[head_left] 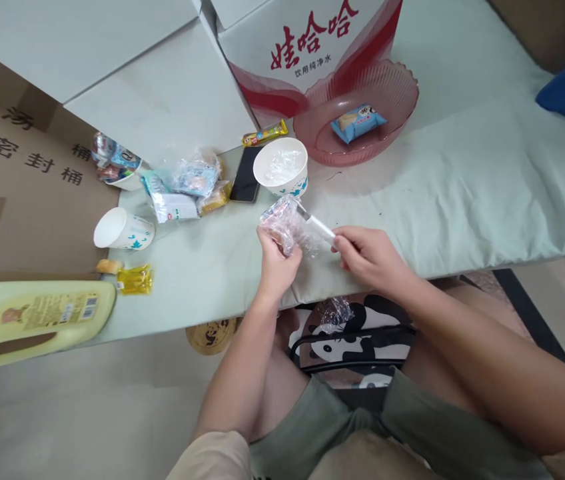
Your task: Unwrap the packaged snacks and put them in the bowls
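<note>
My left hand [281, 267] is closed on a clear plastic package [287, 223] with some coloured print; its contents are hard to make out. In my right hand [370, 257] is a small white-handled knife [320, 227], its grey tip against the upper right of the plastic. Just beyond the package stands a white paper cup [281, 157] with blue marks and crumpled clear film inside. A dark phone [246, 175] lies left of that cup, beside a yellow snack stick [265, 133].
A pink bowl [407, 113] holds a blue snack packet [358, 123]. Wrapped snacks [195, 180], a tilted paper cup [123, 229], a filled cup [130, 180] and a yellow packet [135, 280] lie left. A yellow jug [37, 320] sits at the edge; boxes [162, 93] stand behind.
</note>
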Demonstrator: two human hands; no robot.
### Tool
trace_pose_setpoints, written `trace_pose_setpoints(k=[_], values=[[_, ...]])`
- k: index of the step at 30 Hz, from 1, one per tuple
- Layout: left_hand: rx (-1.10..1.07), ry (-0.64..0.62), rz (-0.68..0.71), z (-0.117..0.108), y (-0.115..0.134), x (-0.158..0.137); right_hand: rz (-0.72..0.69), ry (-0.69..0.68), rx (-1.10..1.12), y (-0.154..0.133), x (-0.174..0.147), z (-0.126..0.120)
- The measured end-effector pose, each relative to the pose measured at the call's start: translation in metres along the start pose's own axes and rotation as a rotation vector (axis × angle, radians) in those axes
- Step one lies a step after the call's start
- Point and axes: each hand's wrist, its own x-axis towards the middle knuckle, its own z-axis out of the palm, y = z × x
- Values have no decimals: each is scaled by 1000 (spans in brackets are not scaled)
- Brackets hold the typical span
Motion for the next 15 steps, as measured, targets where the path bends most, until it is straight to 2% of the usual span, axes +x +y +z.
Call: trace_pose_setpoints(k=[5,11,15], values=[[-47,4,-18,3,2,-3,-30,-30,-129,4,2,17],[-42,14,23,2,-2,2,29,38,-49,3,0,15],[-10,-58,26,3,-3,0,40,83,0,1,1,17]])
